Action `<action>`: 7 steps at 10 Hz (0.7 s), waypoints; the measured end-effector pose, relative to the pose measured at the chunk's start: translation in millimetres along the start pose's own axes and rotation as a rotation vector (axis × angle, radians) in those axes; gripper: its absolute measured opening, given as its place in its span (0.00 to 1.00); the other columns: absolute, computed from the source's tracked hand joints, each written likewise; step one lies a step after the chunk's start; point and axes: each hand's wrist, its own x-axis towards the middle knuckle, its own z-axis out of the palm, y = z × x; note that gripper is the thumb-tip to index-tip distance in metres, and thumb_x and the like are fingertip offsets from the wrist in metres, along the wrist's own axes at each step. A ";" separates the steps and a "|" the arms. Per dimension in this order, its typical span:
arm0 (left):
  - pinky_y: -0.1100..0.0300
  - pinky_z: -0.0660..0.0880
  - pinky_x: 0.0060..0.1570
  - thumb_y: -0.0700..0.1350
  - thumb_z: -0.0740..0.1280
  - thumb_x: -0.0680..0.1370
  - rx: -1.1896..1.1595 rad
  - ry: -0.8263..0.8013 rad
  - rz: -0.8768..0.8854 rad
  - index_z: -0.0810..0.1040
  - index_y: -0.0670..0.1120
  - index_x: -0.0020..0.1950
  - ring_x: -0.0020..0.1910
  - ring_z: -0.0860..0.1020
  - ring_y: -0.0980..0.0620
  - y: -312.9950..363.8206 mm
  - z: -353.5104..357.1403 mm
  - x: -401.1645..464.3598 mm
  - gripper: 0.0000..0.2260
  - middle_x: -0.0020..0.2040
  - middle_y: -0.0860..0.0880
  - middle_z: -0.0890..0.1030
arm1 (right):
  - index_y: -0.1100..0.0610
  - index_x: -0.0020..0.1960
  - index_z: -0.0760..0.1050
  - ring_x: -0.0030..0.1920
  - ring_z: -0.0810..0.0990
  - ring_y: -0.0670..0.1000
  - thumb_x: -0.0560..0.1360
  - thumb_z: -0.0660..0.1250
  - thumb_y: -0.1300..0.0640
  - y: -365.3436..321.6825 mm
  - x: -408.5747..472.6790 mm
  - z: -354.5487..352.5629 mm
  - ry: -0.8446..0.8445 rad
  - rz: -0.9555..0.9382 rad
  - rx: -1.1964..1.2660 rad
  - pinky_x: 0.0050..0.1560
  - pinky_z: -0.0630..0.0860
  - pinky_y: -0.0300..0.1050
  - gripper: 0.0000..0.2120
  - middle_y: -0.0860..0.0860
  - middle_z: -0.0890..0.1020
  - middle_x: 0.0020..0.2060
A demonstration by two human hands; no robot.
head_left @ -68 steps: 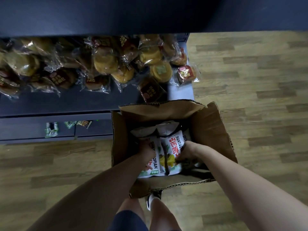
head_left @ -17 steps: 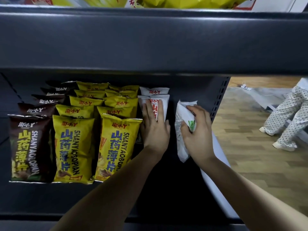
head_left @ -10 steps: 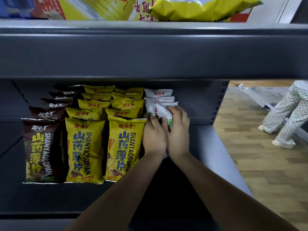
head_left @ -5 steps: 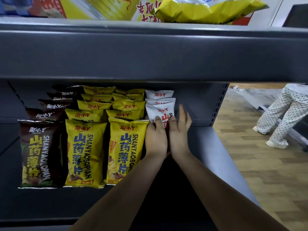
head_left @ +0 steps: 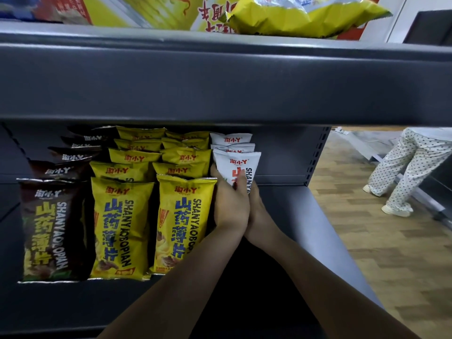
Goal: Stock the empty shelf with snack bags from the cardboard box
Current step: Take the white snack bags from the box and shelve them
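Note:
Three white snack bags stand in a row at the right end of the stocked grey shelf [head_left: 305,228]. My left hand [head_left: 230,204] holds the front white snack bag [head_left: 238,163], fingers at its left side and thumb across its face. My right hand [head_left: 259,211] lies close against the left one at the bag's lower right edge; its fingers are mostly hidden. Left of it stand two rows of yellow snack bags [head_left: 183,221] and one row of brown snack bags [head_left: 49,228]. The cardboard box is out of view.
The upper shelf's thick dark edge [head_left: 220,81] overhangs the bags, with a yellow bag [head_left: 305,18] lying on top. Bare shelf surface lies right of the white row. On the wood floor [head_left: 367,241] to the right stands a person in dotted trousers [head_left: 403,172].
Both hands carried white bags up from the box to the shelf. Over the last second the right hand's bag was set upright in front of the white row, and both hands closed in on it.

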 end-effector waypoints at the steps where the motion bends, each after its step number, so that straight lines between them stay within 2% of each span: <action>1: 0.53 0.72 0.63 0.49 0.73 0.71 0.071 -0.025 -0.016 0.55 0.45 0.75 0.63 0.74 0.50 -2.8 0.4 -2.6 0.39 0.64 0.48 0.75 | 0.40 0.67 0.62 0.67 0.70 0.47 0.64 0.61 0.32 -0.4 6.6 4.9 0.035 0.116 -0.031 0.67 0.69 0.53 0.32 0.46 0.71 0.64; 2: 0.55 0.70 0.63 0.49 0.74 0.70 0.113 -0.028 -0.040 0.54 0.45 0.75 0.64 0.73 0.49 -2.3 -0.5 -3.1 0.41 0.64 0.48 0.75 | 0.34 0.57 0.67 0.61 0.75 0.48 0.64 0.65 0.34 6.5 9.3 10.5 0.101 0.154 0.041 0.62 0.73 0.56 0.23 0.47 0.76 0.59; 3: 0.58 0.68 0.61 0.50 0.72 0.71 0.161 -0.057 -0.078 0.52 0.45 0.75 0.65 0.71 0.49 4.7 -2.2 -5.5 0.40 0.64 0.47 0.73 | 0.39 0.56 0.71 0.58 0.77 0.47 0.63 0.68 0.34 2.4 8.6 10.8 0.124 0.168 0.136 0.61 0.75 0.56 0.24 0.47 0.78 0.56; 4: 0.56 0.63 0.65 0.53 0.68 0.75 0.276 -0.105 -0.077 0.48 0.41 0.76 0.69 0.65 0.46 10.9 -5.2 -11.4 0.40 0.68 0.43 0.68 | 0.44 0.59 0.71 0.59 0.77 0.50 0.62 0.69 0.33 -0.5 5.2 9.1 0.094 0.159 0.138 0.62 0.74 0.58 0.29 0.50 0.78 0.58; 5: 0.56 0.60 0.67 0.53 0.63 0.78 0.388 -0.104 0.035 0.47 0.38 0.77 0.71 0.61 0.44 11.2 -11.3 -24.5 0.36 0.72 0.40 0.63 | 0.50 0.67 0.67 0.64 0.74 0.52 0.70 0.67 0.42 -5.9 0.7 6.5 0.042 0.178 0.048 0.66 0.71 0.55 0.28 0.52 0.75 0.63; 6: 0.54 0.60 0.70 0.47 0.57 0.78 0.389 -0.090 0.286 0.57 0.41 0.76 0.73 0.59 0.44 9.4 -23.9 -44.6 0.27 0.75 0.43 0.60 | 0.59 0.73 0.60 0.68 0.69 0.53 0.76 0.60 0.51 -5.7 -1.6 5.3 -0.014 0.182 -0.065 0.68 0.66 0.47 0.28 0.57 0.70 0.69; 7: 0.50 0.66 0.68 0.42 0.52 0.70 0.361 -0.095 0.532 0.70 0.40 0.69 0.70 0.67 0.43 4.6 -34.3 -54.1 0.27 0.70 0.42 0.69 | 0.62 0.73 0.58 0.70 0.66 0.55 0.74 0.56 0.44 -17.9 -12.6 4.8 0.031 0.185 -0.150 0.69 0.62 0.44 0.33 0.58 0.68 0.69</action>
